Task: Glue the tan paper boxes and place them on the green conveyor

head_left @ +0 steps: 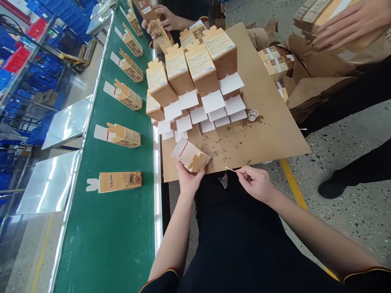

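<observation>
Carton (198, 160), near edge partly hidden behind the left fingers (180, 167)

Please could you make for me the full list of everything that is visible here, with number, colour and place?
Box: one, tan with white flap, in the left hand
Cotton swab: one, pale, in the right hand
Stacked boxes: several, some hidden, tan, on the brown sheet
Cup: one, clear, right of the stack
Row boxes: at least six, tan, on the green belt
Metal panels: at least two, silvery, far left
Bins: many, blue, upper left
Packs: at least two, brown and white, in brown paper, right
Co-workers' hands: at least three, bare, top centre and upper right
Own hands: two, bare, centre
Own clothing: dark, bottom centre
</observation>
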Motion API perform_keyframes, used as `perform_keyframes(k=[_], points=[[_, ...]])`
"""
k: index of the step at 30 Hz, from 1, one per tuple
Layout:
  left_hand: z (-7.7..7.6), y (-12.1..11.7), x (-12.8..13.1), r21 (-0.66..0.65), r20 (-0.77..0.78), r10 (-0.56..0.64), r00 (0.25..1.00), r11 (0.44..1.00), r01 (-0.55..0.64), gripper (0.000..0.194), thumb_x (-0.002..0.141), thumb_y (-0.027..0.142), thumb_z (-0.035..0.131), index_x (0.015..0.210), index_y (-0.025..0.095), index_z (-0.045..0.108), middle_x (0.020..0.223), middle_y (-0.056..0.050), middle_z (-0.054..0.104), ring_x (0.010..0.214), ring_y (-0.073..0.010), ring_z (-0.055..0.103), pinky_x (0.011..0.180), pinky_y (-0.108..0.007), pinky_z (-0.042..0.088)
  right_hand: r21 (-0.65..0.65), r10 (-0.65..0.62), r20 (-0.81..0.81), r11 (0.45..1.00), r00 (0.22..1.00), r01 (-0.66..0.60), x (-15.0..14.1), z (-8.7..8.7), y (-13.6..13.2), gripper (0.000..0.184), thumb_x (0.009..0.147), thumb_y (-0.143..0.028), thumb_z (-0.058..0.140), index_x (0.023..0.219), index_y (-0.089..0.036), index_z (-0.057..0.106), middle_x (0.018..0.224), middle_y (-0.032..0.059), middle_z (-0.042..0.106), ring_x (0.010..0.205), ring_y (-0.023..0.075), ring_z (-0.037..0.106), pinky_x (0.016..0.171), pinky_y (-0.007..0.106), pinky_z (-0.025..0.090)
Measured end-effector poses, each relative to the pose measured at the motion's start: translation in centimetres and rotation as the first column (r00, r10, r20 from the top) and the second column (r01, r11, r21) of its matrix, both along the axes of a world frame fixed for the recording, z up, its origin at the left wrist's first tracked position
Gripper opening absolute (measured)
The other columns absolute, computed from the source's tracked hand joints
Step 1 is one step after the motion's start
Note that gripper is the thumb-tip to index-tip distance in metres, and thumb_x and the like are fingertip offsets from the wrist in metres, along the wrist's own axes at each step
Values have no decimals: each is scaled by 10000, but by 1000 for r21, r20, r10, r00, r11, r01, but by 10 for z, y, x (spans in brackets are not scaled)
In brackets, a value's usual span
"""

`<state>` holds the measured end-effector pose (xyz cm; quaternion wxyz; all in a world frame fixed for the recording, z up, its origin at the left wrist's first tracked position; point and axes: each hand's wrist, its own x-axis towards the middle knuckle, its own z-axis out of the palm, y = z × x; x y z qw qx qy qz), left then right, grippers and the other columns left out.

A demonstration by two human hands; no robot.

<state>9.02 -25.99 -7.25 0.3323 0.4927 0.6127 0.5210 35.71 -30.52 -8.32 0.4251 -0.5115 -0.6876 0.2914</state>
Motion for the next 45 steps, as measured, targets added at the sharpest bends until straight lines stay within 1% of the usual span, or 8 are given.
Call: perform_keyframes(k=[10,15,25,29,33,38,41,45], points=[[-5,11,7,19,-13,-36,999,999,37,728,706,304,1003,1240,279,509,1247,-118,743,1166,-321,790,1035,-481,670,-14,-25,-78,1000,997,24,-6,3,-7,268,1096,-347,653,878,-235,762,596,-38,594,494,114,506,540,245,465],[-11,-8,-22,80,-13,182,983,980,-180,776,649,349,1050,1217,281,525,1175,-79,730,1105,-308,794,1035,-503,675,26,-64,-91,997,994,67,2,2,-8,333,1113,-418,660,864,-233,780,592,-22,576,483,126,508,496,262,450],[-6,-98,-200,82,-114,752,649,658,-748,958,584,358,1016,1282,298,365,1465,-146,599,1440,-366,671,1270,-644,524,85,-99,-116,990,988,109,20,3,16,330,1102,-473,714,878,-241,783,596,-12,610,470,140,559,475,280,475],[-10,-119,-204,72,-162,765,624,640,-765,975,604,366,977,1359,317,361,1488,-131,556,1509,-388,596,1325,-704,417,94,-85,-98,991,992,94,17,9,28,328,1100,-477,720,869,-250,768,577,-26,578,459,132,529,471,282,459],[5,-128,-177,542,-155,880,449,456,-706,673,728,401,852,1260,311,450,1357,-75,530,1335,-348,635,1264,-672,474,86,-105,-109,990,988,114,28,12,27,320,1120,-485,694,905,-261,772,596,-10,615,475,148,563,470,292,466],[55,-8,-131,513,9,568,823,704,-491,379,886,449,750,1174,243,616,1127,-64,638,1055,-253,698,1101,-498,589,64,-95,-130,993,987,104,28,16,27,336,1117,-506,698,896,-263,771,592,-9,615,467,151,560,458,293,463],[83,111,-115,227,93,380,920,892,-391,396,927,478,734,1217,211,697,1242,-117,704,1156,-270,723,1103,-460,587,73,-76,-134,994,988,86,19,21,29,354,1109,-512,702,882,-254,786,596,-5,610,478,145,553,463,285,466],[94,220,-98,-63,-62,277,959,958,-280,411,886,546,810,1055,176,752,1261,-186,766,1292,-351,710,1143,-463,556,93,-106,-126,989,986,118,16,26,25,361,1104,-496,702,868,-241,798,598,0,613,480,138,546,469,275,476]])
